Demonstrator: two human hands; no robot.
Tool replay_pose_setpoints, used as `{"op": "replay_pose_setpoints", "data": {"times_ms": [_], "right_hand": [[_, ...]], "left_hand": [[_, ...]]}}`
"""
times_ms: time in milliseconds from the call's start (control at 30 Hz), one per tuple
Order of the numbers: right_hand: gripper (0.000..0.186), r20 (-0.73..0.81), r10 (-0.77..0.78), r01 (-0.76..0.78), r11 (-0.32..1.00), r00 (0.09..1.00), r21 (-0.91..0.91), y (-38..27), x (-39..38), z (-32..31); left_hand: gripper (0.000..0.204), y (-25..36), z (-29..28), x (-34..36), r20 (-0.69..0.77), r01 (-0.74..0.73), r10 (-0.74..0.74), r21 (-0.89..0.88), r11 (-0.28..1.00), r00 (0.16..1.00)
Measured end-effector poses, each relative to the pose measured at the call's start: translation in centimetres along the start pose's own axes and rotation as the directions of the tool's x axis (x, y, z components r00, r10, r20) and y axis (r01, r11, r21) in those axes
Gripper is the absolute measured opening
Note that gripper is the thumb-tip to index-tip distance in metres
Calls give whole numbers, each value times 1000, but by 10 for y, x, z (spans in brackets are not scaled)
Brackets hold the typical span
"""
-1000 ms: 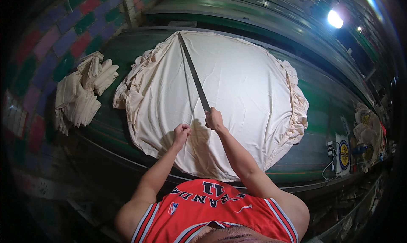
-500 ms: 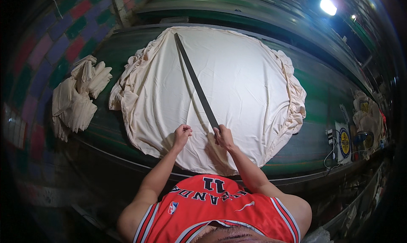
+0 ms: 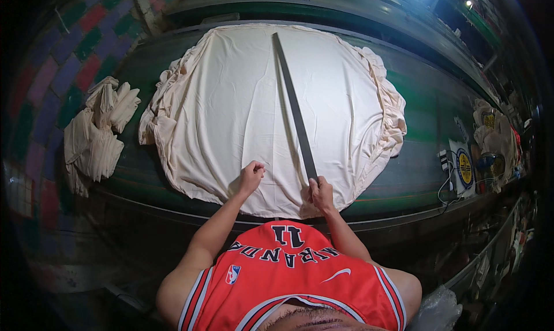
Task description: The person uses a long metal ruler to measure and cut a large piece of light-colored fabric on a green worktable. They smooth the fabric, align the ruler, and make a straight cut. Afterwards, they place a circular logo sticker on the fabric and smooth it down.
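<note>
A large cream cloth [image 3: 231,106] lies spread over a green table [image 3: 421,169]. A long dark straightedge [image 3: 294,109] runs across the cloth from the far edge down toward me. My right hand [image 3: 320,193] grips the near end of the straightedge at the cloth's front hem. My left hand [image 3: 251,177] rests as a loose fist on the cloth, a little to the left of the straightedge; whether it pinches anything cannot be seen.
A pile of folded cream cloth pieces [image 3: 95,135] sits at the table's left end. At the right end lie a round blue and yellow object [image 3: 463,163], cables and more bundled fabric [image 3: 490,135]. A tiled wall stands at left.
My right hand slid down the straightedge toward me to its near end, and the straightedge shifted right. My left hand stayed on the cloth.
</note>
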State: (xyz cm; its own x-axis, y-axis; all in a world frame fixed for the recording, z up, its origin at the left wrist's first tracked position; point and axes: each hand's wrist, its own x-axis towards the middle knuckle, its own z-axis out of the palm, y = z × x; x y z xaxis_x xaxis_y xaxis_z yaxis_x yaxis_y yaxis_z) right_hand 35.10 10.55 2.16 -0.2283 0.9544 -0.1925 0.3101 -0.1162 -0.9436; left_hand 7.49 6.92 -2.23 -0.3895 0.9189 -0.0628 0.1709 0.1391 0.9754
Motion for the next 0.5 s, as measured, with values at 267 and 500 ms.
{"op": "replay_pose_setpoints", "data": {"times_ms": [267,500], "right_hand": [[26,-101,65,-59,996,993,67,8,-24,-7],[26,-144,33,-21,996,989,83,13,-52,-10]], "left_hand": [[12,6,-14,-33,16,99,-99,-54,994,995],[12,7,-3,-51,101,111,-99,-125,986,990]]}}
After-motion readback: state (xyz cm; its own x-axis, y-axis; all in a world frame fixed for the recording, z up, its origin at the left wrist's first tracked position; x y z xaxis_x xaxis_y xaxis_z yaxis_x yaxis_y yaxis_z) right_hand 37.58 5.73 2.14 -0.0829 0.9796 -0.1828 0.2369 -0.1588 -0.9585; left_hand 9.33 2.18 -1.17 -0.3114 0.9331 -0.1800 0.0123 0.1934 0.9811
